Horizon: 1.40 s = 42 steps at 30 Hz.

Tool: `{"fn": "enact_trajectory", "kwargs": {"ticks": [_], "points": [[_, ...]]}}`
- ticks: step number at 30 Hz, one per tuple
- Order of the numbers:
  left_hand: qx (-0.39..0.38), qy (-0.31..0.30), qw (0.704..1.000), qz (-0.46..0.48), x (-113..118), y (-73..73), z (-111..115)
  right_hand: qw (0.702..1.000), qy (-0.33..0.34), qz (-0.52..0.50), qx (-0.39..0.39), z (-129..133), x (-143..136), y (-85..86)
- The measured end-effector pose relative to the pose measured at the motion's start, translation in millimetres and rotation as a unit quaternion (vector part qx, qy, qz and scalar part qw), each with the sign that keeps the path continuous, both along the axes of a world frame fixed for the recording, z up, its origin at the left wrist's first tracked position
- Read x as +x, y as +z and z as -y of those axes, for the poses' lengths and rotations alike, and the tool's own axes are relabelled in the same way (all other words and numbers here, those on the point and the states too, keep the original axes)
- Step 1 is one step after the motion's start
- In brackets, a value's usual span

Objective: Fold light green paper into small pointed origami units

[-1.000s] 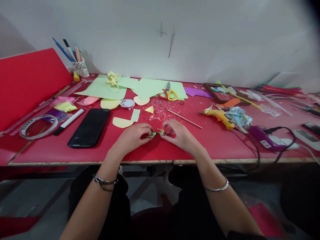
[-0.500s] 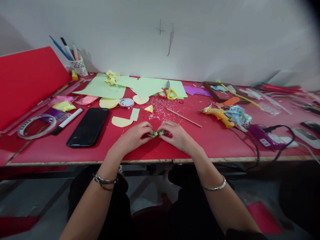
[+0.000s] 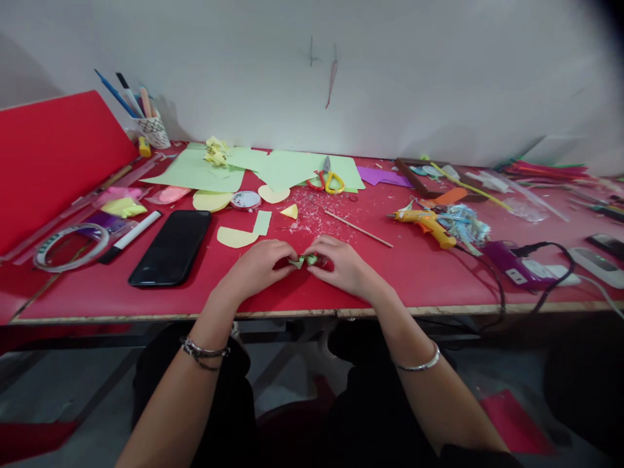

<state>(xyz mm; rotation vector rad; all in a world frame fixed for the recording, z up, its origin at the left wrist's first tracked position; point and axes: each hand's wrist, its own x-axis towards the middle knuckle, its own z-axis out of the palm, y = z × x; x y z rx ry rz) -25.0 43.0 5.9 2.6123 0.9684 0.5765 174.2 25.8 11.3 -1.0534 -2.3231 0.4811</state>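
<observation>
Between my fingertips is a small piece of curled green paper (image 3: 311,259), low over the red tabletop near its front edge. My left hand (image 3: 263,263) pinches its left end, and my right hand (image 3: 341,265) pinches the right end. Fingers cover much of the paper, so its full shape is hidden. Just beyond my left hand lie a pale yellow paper cutout (image 3: 236,237) and a small green paper rectangle (image 3: 262,223). A yellow paper wedge (image 3: 290,212) and a thin wooden stick (image 3: 358,227) lie farther back.
A black phone (image 3: 170,248) and a white marker (image 3: 130,236) lie to the left. Scissors (image 3: 327,177) rest on green paper sheets (image 3: 283,168) at the back. A yellow glue gun (image 3: 426,224) and a purple power socket (image 3: 514,266) with cables are at the right.
The green paper has turned slightly between my fingertips, and more of its right part shows. Both hands stay in nearly the same place.
</observation>
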Motion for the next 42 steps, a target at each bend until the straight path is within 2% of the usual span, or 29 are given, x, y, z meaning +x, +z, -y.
{"fn": "enact_trajectory", "kwargs": {"ticks": [17,29,35,42], "points": [[0.027,0.005,0.999,-0.029,3.4,-0.2,1.4,0.999,0.006,-0.024,-0.048,2.5,0.0,-0.2],[0.023,0.012,0.999,-0.031,5.9,0.3,2.9,0.999,-0.015,0.016,-0.038,2.8,-7.4,0.3],[0.016,0.014,0.999,-0.033,5.8,-0.8,2.5,0.998,-0.025,0.049,-0.003,1.5,-7.6,-2.3],[0.013,0.023,0.999,-0.032,5.9,0.4,4.1,0.999,-0.006,0.008,-0.038,1.7,-3.5,-1.6]]}}
